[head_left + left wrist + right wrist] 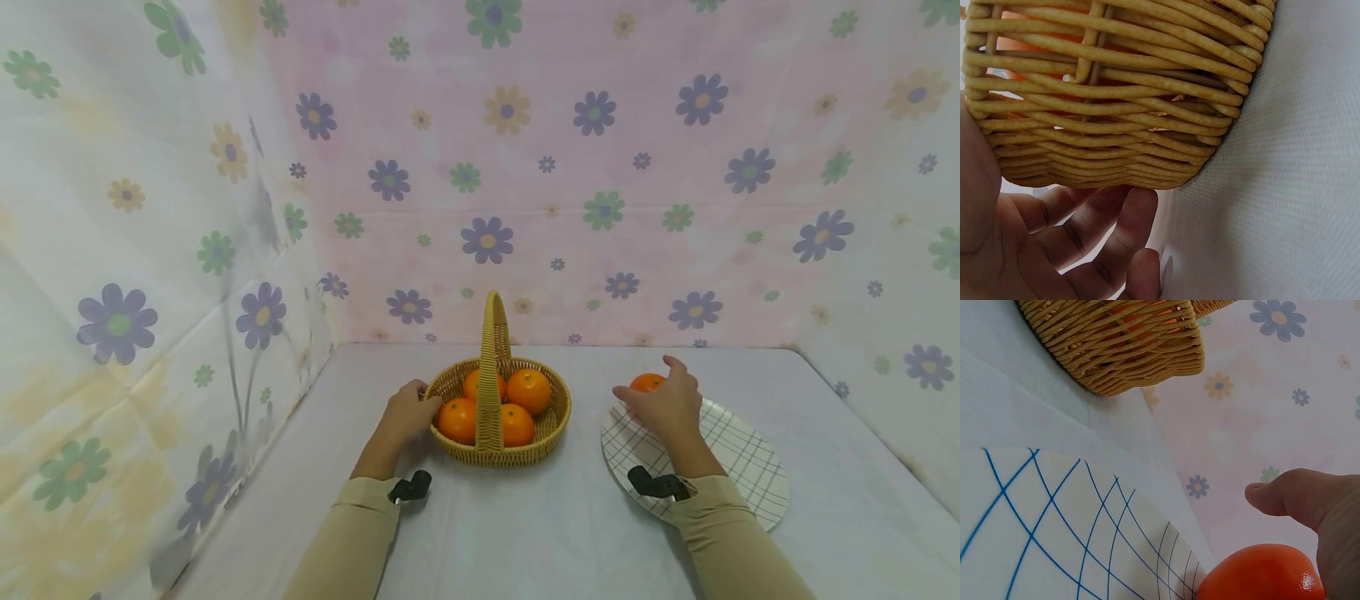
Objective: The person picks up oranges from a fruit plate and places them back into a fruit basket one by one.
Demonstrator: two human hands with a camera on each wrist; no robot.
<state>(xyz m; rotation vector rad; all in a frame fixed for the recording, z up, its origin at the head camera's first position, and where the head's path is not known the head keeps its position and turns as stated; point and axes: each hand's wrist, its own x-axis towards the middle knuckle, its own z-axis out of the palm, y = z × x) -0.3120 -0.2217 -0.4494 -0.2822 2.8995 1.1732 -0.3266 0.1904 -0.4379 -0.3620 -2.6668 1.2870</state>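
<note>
A wicker basket (495,454) with a tall arched handle stands on the table and holds several oranges (528,390). At its left end is my left hand (407,412), the thumb along the near side and the fingers round the far side. The left wrist view shows those fingers (1138,219) curled at the woven wall (1116,119). Over the far left part of a white plate (738,454) with a grid of lines, my right hand (671,404) spreads around a single orange (1263,575). Its thumb (1285,494) stands apart from the fruit, above it in the right wrist view.
White cloth covers the table (517,533). Flowered fabric (555,183) rises behind it, and another flowered sheet (172,317) hangs along the left side. A dark wrist mount (411,487) sits at the left cuff, and another mount (656,483) at the right.
</note>
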